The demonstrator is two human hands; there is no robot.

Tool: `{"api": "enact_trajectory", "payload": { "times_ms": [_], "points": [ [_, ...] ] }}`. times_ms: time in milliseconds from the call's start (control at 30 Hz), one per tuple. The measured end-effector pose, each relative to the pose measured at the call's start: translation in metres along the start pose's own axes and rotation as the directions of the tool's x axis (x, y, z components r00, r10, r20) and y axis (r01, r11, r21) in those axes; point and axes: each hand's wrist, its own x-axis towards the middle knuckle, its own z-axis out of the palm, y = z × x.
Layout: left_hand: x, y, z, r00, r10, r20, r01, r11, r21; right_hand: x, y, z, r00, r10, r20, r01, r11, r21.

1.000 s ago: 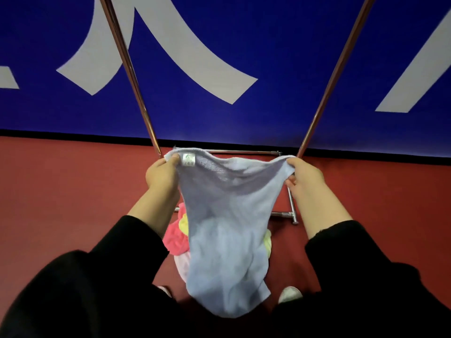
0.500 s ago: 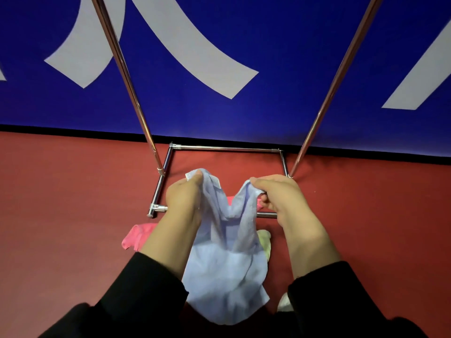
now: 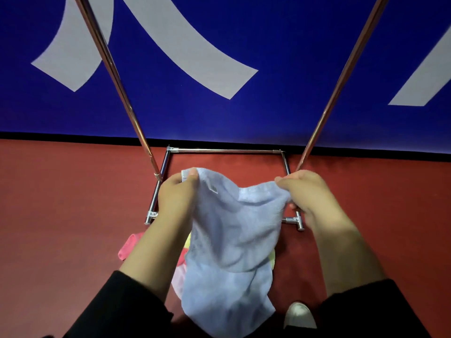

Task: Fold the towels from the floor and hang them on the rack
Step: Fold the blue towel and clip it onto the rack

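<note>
A light blue towel [image 3: 231,242] hangs in front of me, held by its top edge. My left hand [image 3: 178,193] pinches the upper left corner, near a small white label. My right hand [image 3: 302,191] grips the upper right corner. The cloth sags between the hands and drapes down towards my legs. Under it on the floor lie more towels: a pink one [image 3: 128,247] sticks out at the left and a yellow edge [image 3: 272,259] shows at the right. The metal rack [image 3: 227,150] stands just beyond, its two uprights rising to either side; its top bar is out of view.
The red floor [image 3: 61,215] spreads left and right of the rack base. A blue wall [image 3: 219,113] with white shapes stands close behind the rack. My white shoe tip [image 3: 299,313] shows at the bottom right.
From spread wide, my hands came together and dropped half a second ago, bunching the towel. Now they have moved apart again, with the top edge stretched between them.
</note>
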Motion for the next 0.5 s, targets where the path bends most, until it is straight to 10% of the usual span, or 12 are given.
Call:
{"api": "enact_trajectory", "payload": {
  "times_ms": [167, 500],
  "points": [
    [-0.007, 0.007, 0.007, 0.982, 0.055, 0.182, -0.053, 0.998, -0.013, -0.013, -0.013, 0.008, 0.955, -0.135, 0.263, 0.057, 0.957, 0.284],
    [-0.007, 0.013, 0.008, 0.893, 0.319, 0.318, -0.349, 0.936, 0.043, -0.026, -0.027, 0.005, 0.833, -0.323, 0.449, 0.272, 0.946, 0.176]
  ]
}}
